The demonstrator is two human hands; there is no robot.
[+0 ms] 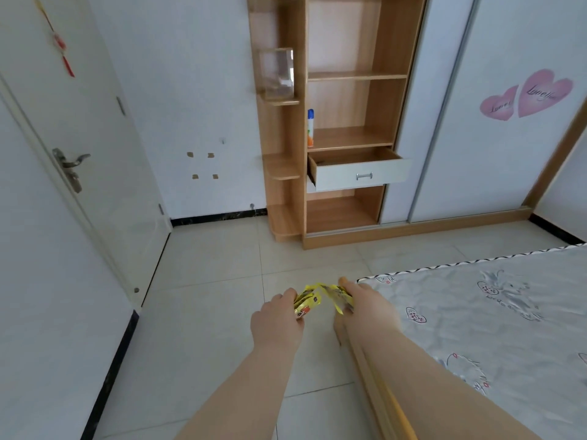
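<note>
Both my arms reach forward over the tiled floor. My left hand (275, 319) grips a bunch of yellow snack packets (307, 302) with red print. My right hand (365, 308) grips more yellow packets (337, 296), and a yellow strip joins the two bunches between my hands. Ahead stands a wooden shelf unit (346, 134) whose white-fronted drawer (359, 174) is pulled out. I cannot see inside the drawer.
A bed with a grey patterned sheet (495, 328) and a wooden side rail fills the right foreground. A white door (73, 160) stands at the left. A spray can (310, 127) sits on a shelf, beside a white sliding wardrobe door (495, 122) with pink hearts.
</note>
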